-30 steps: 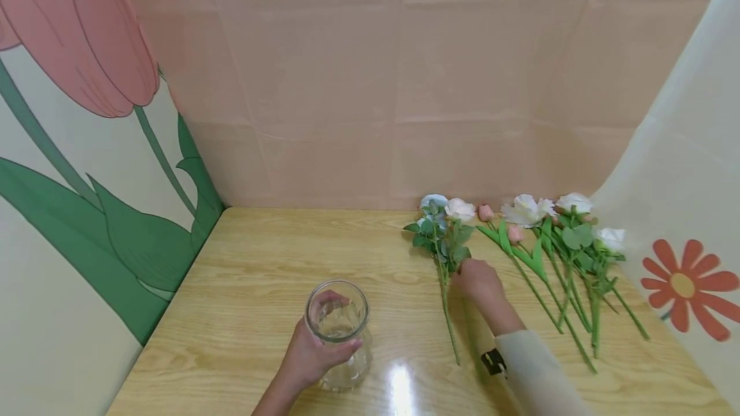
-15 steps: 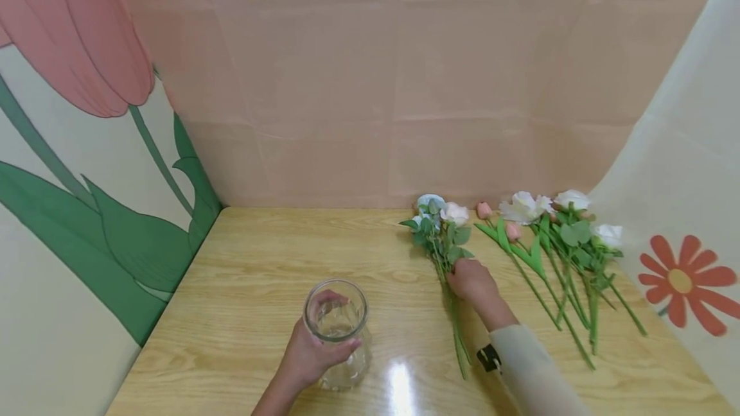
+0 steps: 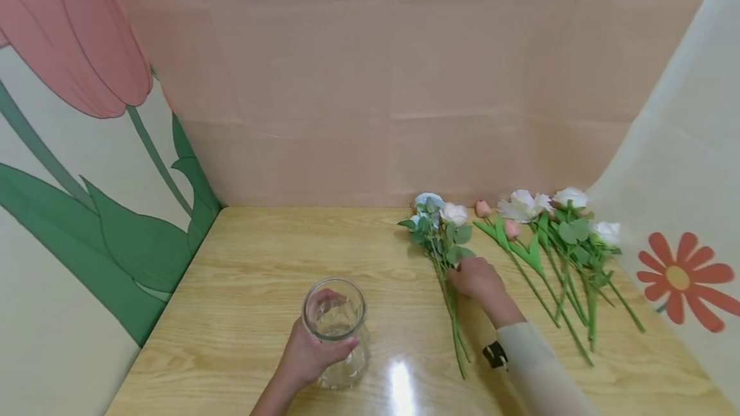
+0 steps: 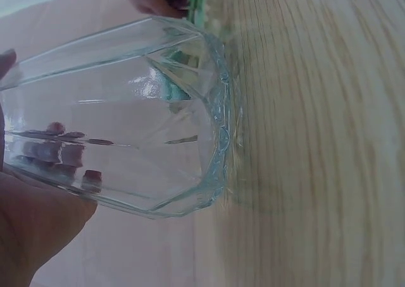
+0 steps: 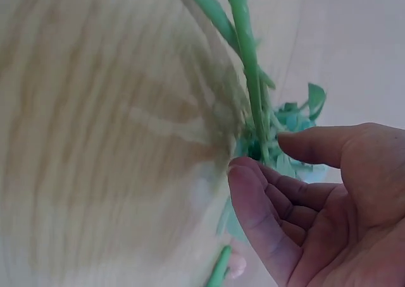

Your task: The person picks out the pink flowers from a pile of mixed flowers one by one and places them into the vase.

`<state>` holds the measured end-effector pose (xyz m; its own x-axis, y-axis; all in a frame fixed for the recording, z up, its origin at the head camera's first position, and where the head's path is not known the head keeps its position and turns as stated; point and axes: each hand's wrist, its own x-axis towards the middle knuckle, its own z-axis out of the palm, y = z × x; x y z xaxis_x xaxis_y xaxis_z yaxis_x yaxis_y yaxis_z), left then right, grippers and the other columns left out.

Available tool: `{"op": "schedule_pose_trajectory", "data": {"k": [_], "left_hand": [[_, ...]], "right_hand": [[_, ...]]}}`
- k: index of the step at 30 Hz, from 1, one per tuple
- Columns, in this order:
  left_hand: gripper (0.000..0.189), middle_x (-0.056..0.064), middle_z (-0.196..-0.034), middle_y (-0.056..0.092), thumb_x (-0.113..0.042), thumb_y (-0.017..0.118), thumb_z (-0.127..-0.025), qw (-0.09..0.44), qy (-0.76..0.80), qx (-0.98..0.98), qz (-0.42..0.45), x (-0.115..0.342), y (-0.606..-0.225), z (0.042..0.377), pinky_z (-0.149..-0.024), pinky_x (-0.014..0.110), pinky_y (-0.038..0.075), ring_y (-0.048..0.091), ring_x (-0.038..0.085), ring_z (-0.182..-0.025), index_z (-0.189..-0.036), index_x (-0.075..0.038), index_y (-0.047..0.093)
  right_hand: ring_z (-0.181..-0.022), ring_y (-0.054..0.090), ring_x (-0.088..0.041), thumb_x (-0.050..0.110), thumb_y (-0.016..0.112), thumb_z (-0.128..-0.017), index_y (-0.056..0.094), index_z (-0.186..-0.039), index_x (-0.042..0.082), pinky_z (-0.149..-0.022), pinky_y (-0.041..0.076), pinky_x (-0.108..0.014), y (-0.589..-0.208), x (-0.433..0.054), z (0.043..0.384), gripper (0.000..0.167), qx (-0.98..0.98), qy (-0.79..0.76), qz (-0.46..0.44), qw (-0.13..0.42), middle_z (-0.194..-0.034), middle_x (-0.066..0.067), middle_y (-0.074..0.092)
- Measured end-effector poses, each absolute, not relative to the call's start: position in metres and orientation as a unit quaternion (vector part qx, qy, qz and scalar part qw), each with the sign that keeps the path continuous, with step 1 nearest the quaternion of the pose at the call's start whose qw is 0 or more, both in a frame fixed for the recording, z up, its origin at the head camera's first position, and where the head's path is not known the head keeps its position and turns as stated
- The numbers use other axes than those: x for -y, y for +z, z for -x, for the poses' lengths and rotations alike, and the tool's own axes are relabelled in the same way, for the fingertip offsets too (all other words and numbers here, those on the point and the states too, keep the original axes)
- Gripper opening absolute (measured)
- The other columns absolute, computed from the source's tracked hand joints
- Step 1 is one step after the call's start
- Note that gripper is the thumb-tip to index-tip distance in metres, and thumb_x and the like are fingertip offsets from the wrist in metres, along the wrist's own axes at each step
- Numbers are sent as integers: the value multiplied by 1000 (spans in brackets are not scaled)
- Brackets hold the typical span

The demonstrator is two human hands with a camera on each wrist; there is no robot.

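Note:
My left hand [image 3: 306, 350] grips a clear glass vase [image 3: 345, 364] round its neck, thumb at the near side. The vase stands upright on the wooden table, and its faceted base [image 4: 218, 129] meets the wood in the left wrist view. Beside two stems lying together, my right hand [image 3: 476, 280] has its fingers loosely bent. Its thumb and index finger [image 5: 247, 192] are apart near the green stems [image 5: 253, 78] in the right wrist view. Those stems carry pale blue blooms [image 3: 429, 201] and a pale pink rose [image 3: 454, 214], with leaves below.
Right of my right hand lie pink tulips [image 3: 512, 230], a large white bloom [image 3: 522, 205] and white roses [image 3: 607, 232] with crossed stems. A pink backdrop [image 3: 300, 114] rises behind the table [image 3: 248, 287], with printed flower sheets at both sides.
My right hand laid the rose's stem closer alongside the blue-flowered one, then loosened and shifted slightly right. The left hand and vase have stayed put.

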<state>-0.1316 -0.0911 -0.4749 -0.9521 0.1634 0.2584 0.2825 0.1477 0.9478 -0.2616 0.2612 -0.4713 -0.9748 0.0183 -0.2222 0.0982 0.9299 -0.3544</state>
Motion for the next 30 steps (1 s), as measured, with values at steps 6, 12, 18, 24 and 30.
{"op": "schedule_pose_trajectory", "data": {"k": [6,12,18,24,30], "left_hand": [[79,-2,-133,60,-16,91,-71,46,-639,752,155,91,-476,131,-103,81,30,47,42,-135,-137,-7,48],[77,0,-134,59,-16,91,-71,38,-644,745,168,87,-477,131,-103,80,31,47,41,-135,-135,-15,50],[78,-1,-132,60,-13,92,-69,40,-641,747,171,85,-477,132,-104,74,36,50,38,-132,-134,-23,50],[78,-1,-132,61,-16,92,-70,38,-642,747,171,84,-476,132,-104,73,39,51,38,-132,-135,-22,50],[76,0,-132,60,-21,92,-71,38,-633,755,169,83,-477,132,-103,74,39,50,39,-133,-134,-22,50]], "right_hand": [[-53,46,-19,29,54,-102,52,-66,12,-49,39,-32,-464,-283,260,40,-975,-187,-35,117,-59,-2,47],[-60,50,-21,24,55,-101,61,-79,6,-55,42,-36,-459,-311,260,30,-979,-161,-44,119,-68,-7,55],[-99,63,-46,22,57,-101,57,-122,-14,-79,54,-55,-454,-332,256,42,-982,-139,-51,115,-121,-34,61],[-91,63,-44,20,57,-99,54,-125,-16,-72,53,-53,-458,-352,254,45,-983,-136,-68,98,-115,-34,61],[-79,61,-37,17,56,-96,59,-107,-13,-66,51,-50,-463,-371,255,32,-984,-139,-72,89,-95,-28,63]]}}
